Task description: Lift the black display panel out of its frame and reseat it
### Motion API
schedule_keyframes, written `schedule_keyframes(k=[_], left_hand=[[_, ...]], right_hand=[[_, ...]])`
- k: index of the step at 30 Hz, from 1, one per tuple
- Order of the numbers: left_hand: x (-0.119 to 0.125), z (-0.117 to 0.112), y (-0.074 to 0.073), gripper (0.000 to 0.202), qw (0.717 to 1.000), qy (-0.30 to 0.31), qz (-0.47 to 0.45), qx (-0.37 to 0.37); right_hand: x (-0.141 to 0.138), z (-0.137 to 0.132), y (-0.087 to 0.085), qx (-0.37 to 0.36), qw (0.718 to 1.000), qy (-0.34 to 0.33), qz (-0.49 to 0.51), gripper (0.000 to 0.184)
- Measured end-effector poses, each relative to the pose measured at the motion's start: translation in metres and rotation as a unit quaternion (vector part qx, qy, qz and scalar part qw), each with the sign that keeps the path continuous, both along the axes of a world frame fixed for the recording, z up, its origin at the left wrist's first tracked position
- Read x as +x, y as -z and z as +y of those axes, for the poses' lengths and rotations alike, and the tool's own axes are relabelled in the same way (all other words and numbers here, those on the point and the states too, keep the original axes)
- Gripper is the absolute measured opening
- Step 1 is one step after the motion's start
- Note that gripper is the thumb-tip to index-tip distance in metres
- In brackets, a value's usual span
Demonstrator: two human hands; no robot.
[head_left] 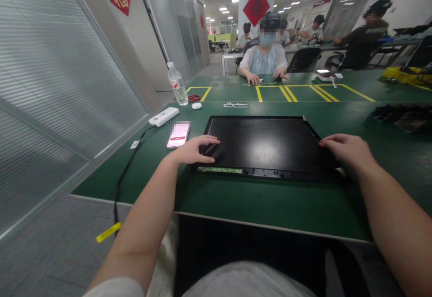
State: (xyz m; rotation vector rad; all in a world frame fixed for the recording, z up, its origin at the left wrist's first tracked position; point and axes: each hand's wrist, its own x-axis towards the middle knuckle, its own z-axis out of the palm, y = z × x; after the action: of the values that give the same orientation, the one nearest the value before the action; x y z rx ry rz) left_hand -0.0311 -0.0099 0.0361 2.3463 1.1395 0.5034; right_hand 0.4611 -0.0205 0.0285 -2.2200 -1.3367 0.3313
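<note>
Green tabletop [276, 202] ran back to yellow tape lines [258, 93] and a seated co-worker [265, 60], and flat on it, towards the near edge, lay a black screen panel [263, 141]. What worried me was the slim circuit board [219, 170] exposed along the panel's near side: a careless thumb or wrist could, I judged, scrape or crack it. Raising one side ahead of the other might twist the panel, and a leftward shove could run it into the phone [178, 136] just beside it.

Both forearms [148, 216] reached forward, set wide apart. The left hand [194, 150] hung over the panel's left edge, thumb and fingers spread with a clear gap between them. The right hand [351, 149] bent inward at the right edge, its fingertips drawn together there; whether they pinched it, I couldn't tell.
</note>
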Motion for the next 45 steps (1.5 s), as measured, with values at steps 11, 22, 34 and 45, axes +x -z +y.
schedule_keyframes(k=[11,22,34,45], left_hand=[[-0.001,0.018,0.025,0.052,0.957,-0.28,0.05,0.055],[0.001,0.021,0.028,0.049,0.952,-0.261,0.149,0.054],[0.002,0.025,0.028,0.041,0.957,-0.274,0.079,0.054],[0.024,0.006,0.005,0.037,0.838,-0.408,-0.327,-0.155]], right_hand=[[-0.002,-0.003,-0.001,0.05,0.998,0.025,0.017,0.026],[-0.002,0.005,0.007,-0.054,0.996,-0.05,-0.047,0.039],[0.006,0.006,0.009,-0.058,0.994,-0.057,-0.072,0.041],[0.009,0.009,0.015,-0.049,0.993,-0.075,-0.078,0.036]])
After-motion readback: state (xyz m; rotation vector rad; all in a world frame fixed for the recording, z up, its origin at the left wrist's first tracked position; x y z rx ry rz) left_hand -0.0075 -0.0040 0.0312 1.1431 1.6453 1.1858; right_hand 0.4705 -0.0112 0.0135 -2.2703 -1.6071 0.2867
